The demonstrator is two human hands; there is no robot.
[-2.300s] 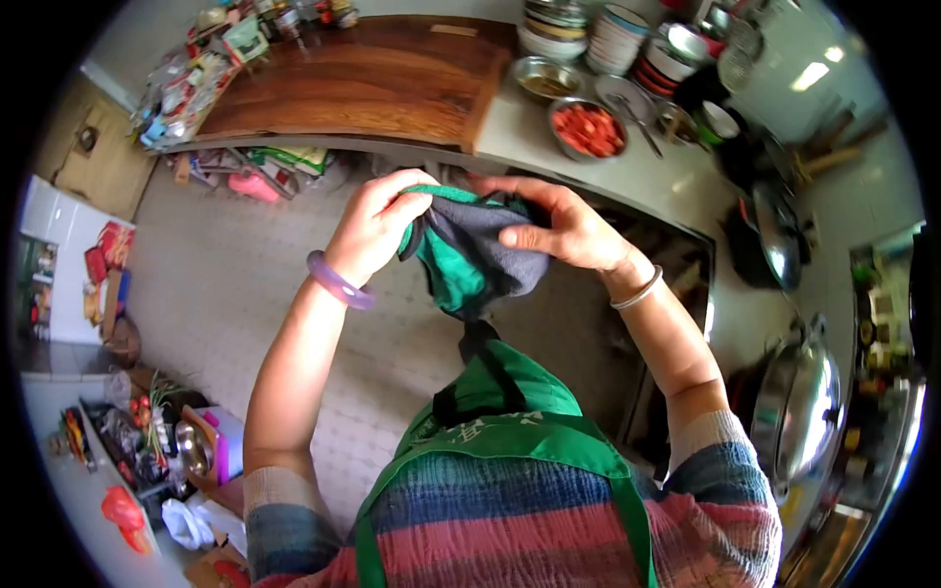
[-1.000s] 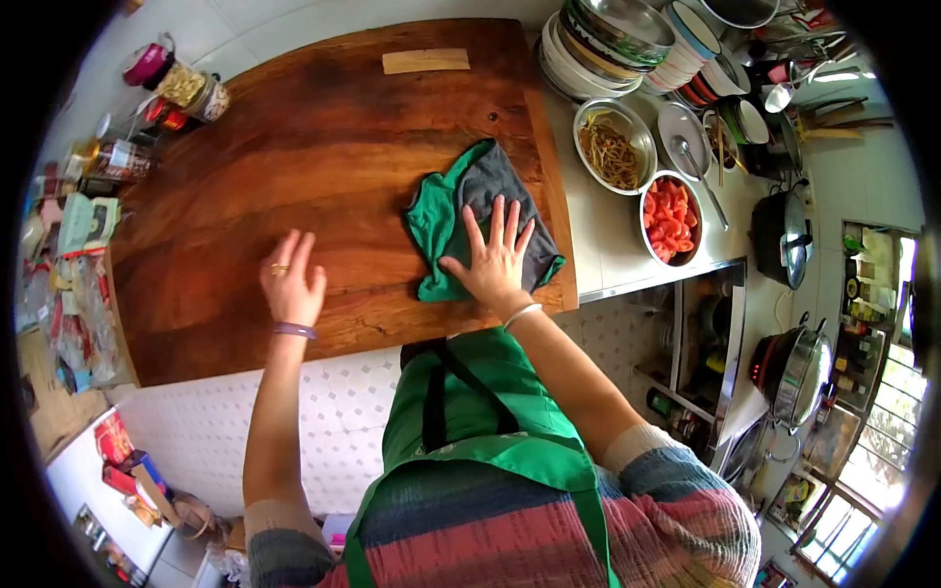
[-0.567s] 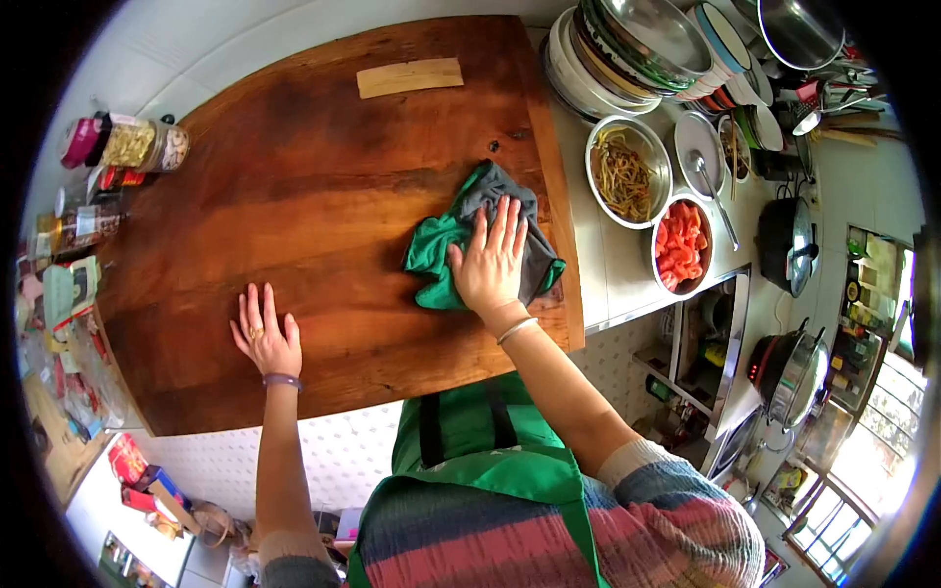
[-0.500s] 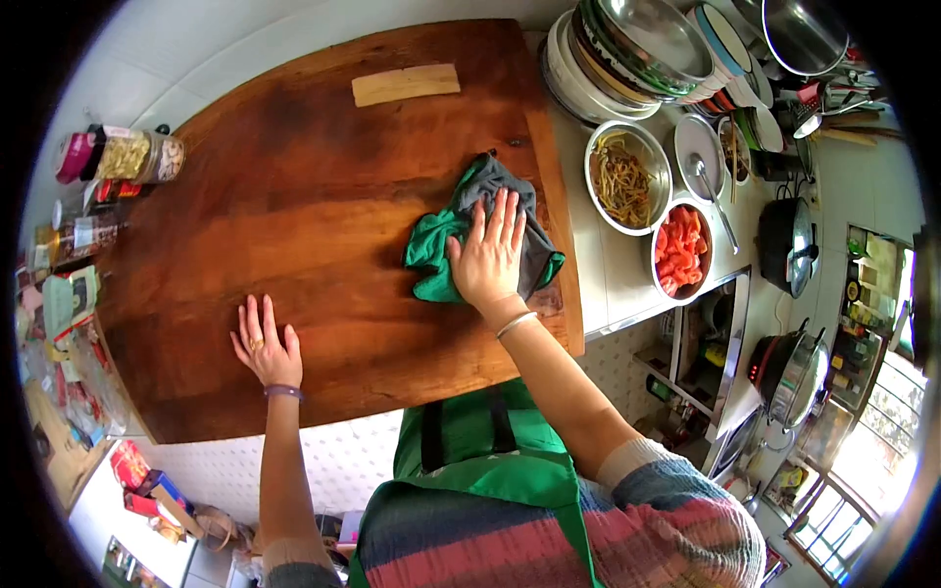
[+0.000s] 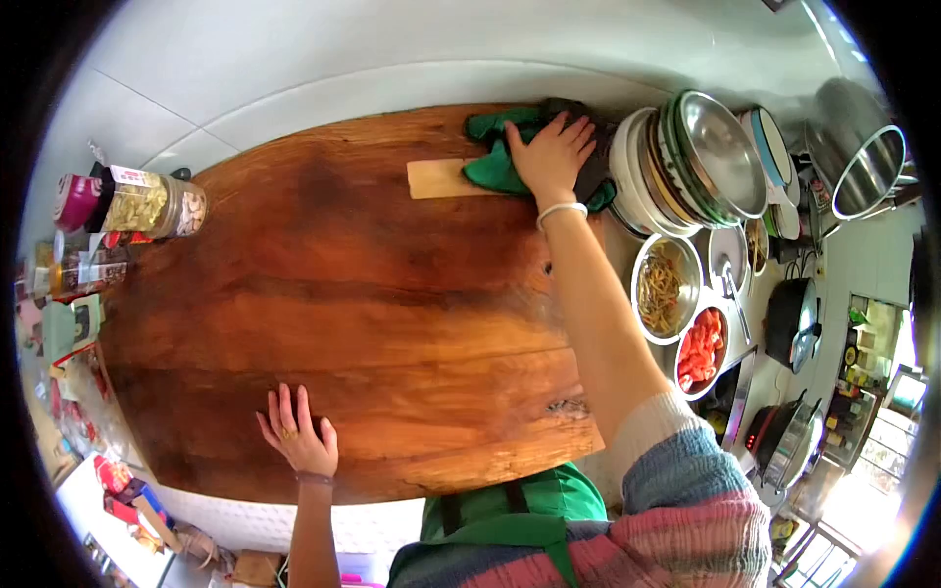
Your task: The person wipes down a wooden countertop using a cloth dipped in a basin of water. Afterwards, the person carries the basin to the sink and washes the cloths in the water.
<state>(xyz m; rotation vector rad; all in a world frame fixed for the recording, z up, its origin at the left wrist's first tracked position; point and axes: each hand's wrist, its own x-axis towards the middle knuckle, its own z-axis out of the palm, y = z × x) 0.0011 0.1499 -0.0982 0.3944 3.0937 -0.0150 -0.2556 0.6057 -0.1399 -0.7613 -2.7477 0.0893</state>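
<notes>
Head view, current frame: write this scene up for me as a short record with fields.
Surface: reddish-brown wooden board
Right hand: fingers spread on the cloth, near the board's far right corner; hand
Left hand: resting flat on bare wood near the near edge; hand
Cloth: green and dark, crumpled, overlapping the pale strip
Right of board: stacked bowls, bowl of red pieces, bowl of thin strips
Left side: jar with purple lid

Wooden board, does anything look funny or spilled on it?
A pale rectangle near the back looks odd because the wooden board around it is much darker. I can't tell if it's a patch or loose. The bunched cloth under the right hand overlaps it. No spill shows.
</notes>
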